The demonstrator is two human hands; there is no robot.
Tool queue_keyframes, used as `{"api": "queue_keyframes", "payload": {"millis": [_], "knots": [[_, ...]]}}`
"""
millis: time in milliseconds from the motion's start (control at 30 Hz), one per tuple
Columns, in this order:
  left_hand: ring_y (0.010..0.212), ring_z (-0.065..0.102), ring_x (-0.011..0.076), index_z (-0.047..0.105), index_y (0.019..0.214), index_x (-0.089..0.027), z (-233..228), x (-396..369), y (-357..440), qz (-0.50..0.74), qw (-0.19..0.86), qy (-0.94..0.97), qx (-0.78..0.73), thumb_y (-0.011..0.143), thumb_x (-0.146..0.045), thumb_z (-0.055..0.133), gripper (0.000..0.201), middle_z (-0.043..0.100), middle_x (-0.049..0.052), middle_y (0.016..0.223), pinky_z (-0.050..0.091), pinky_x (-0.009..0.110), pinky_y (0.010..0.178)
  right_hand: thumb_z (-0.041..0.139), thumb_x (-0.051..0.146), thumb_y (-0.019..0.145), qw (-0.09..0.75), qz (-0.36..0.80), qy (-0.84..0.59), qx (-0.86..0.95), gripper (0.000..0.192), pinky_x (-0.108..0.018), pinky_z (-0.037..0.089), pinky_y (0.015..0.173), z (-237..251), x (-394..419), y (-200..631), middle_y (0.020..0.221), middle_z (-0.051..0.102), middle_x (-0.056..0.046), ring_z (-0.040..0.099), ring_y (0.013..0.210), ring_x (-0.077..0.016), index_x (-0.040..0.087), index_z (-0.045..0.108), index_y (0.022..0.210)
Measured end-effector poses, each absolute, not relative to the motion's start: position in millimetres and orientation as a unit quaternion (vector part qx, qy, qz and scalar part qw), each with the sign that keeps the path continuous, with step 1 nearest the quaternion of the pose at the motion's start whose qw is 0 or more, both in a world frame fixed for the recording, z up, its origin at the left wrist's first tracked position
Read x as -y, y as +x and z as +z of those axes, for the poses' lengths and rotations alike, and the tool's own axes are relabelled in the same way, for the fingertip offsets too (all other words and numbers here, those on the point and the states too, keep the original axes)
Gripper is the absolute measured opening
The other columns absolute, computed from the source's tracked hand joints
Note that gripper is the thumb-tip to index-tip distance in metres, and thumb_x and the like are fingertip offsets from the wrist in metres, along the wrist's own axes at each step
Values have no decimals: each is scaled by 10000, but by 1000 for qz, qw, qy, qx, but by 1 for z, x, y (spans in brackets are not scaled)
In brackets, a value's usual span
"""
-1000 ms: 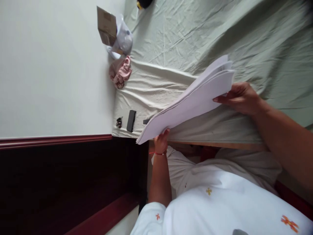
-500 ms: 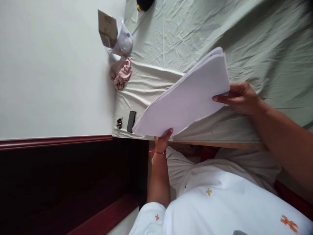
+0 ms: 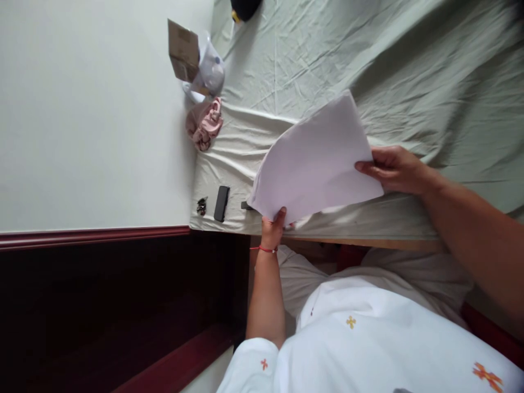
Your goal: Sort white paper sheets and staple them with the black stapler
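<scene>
No readable text, brand, number or sign is showing anywhere. The white, slightly curved paper sheets are presenting a plain upper face. A darker patch on the brown cardboard box is looking too blurred to read; a small blue spot on the whitish translucent plastic bag is appearing too small to make out.

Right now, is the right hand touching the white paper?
Touching: the head view shows the right hand gripping the white paper, thumb on its upper face.
</scene>
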State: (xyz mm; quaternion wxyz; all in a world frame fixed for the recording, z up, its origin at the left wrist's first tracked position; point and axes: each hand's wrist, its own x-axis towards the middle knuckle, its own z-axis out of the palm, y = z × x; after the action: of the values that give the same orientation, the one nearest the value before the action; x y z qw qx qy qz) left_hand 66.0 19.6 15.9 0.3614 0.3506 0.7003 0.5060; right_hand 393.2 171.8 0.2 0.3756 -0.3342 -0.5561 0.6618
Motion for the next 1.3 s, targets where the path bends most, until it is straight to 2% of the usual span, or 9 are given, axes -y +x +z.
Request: {"api": "queue_keyframes", "payload": {"millis": [133, 233, 300, 467, 633, 867, 967, 1133, 1300], "knots": [[465, 581, 97, 707, 903, -168, 30, -21, 69, 479, 455, 275, -698, 654, -484, 1009, 504, 707, 8, 747, 382, 209, 347, 850, 388, 804, 397, 651, -345, 547, 197, -288, 512, 631, -2, -174, 395, 759, 691, -8, 649, 754, -209, 220, 786, 884], [388, 515, 42, 666, 890, -169, 37, -22, 71, 480, 489, 214, -696, 653, -404, 1013, 481, 678, -24, 748, 231, 169, 318, 850, 384, 809, 415, 640, -367, 532, 181, -272, 504, 610, -4, -176, 394, 741, 686, 6, 637, 719, -186, 234, 783, 884], [367, 478, 14, 649, 890, -170, 39, -21, 72, 484, 496, 185, -697, 677, -325, 999, 439, 668, -39, 755, 188, 155, 326, 851, 385, 820, 410, 646, -378, 521, 188, -273, 507, 621, -4, -177, 393, 757, 699, 2, 641, 723, -181, 232, 789, 908], [343, 359, -19, 596, 805, -158, 40, -22, 71, 477, 501, 167, -703, 769, -224, 924, 336, 609, -71, 650, 208, 131, 352, 837, 464, 844, 372, 688, -363, 508, 270, -255, 505, 620, -2, -175, 393, 842, 753, -17, 655, 745, -169, 223, 812, 963], [359, 321, -22, 567, 789, -158, 42, -25, 69, 468, 516, 130, -705, 812, -157, 865, 299, 593, -71, 627, 213, 111, 372, 901, 444, 799, 345, 741, -341, 464, 286, -245, 518, 547, -1, -176, 396, 817, 747, -8, 651, 677, -155, 234, 813, 973], [387, 310, -5, 475, 717, -178, 47, -24, 56, 515, 488, 57, -703, 868, -54, 771, 355, 389, -115, 529, 196, 90, 383, 917, 430, 776, 300, 793, -316, 425, 330, -249, 584, 515, 12, -163, 388, 871, 773, -36, 702, 681, -166, 207, 813, 998], [391, 305, -7, 483, 714, -173, 48, -23, 49, 525, 463, 42, -713, 898, -15, 709, 331, 396, -108, 530, 206, 87, 389, 938, 400, 742, 275, 813, -275, 433, 330, -229, 590, 503, 17, -157, 383, 847, 777, -19, 685, 645, -144, 216, 819, 988], [385, 308, -3, 458, 696, -182, 46, -25, 40, 527, 441, 38, -725, 889, -23, 712, 357, 358, -116, 524, 226, 97, 388, 903, 372, 763, 300, 781, -285, 468, 262, -243, 590, 525, 14, -153, 374, 850, 778, -14, 707, 696, -169, 232, 829, 972], [446, 453, 2, 512, 696, -164, 43, -30, 36, 556, 393, 21, -732, 852, 52, 640, 296, 515, -69, 560, 344, 74, 442, 853, 359, 808, 302, 746, -309, 507, 205, -296, 622, 628, 9, -148, 368, 898, 786, -20, 712, 776, -200, 241, 834, 975]]}}
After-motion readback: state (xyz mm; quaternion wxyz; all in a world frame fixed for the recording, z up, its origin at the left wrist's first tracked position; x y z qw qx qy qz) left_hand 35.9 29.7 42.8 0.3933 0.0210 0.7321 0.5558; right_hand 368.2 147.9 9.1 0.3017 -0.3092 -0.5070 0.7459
